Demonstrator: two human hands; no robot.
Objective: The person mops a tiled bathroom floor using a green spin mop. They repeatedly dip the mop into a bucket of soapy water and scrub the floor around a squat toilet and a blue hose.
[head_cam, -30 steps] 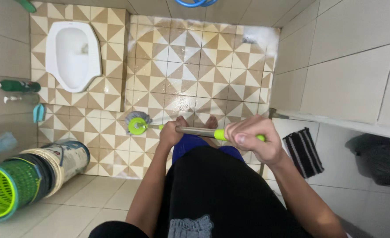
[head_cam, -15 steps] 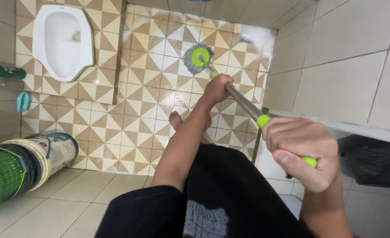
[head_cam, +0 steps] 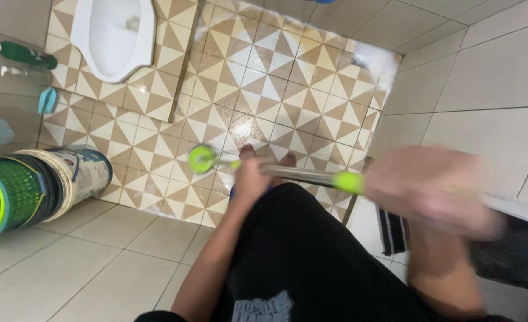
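Both hands closed on steel mop pole (head_cam: 299, 175): left hand (head_cam: 251, 177) low, right hand (head_cam: 431, 191) (blurred) high. Green-capped mop head (head_cam: 203, 158) below white squat toilet (head_cam: 113, 36); patterned tan-and-white tile floor (head_cam: 264, 89) gleams wet, foam remaining in far corner.

A small tiled bathroom in a home is shown: a white squat toilet (head_cam: 113, 36) is set in a raised step, the wet floor (head_cam: 288, 77) is laid with brown-and-white triangle tiles, and the walls (head_cam: 484, 83) are faced in plain beige tile. A green bottle (head_cam: 22, 55) and a bucket (head_cam: 67, 179) are seen alongside.
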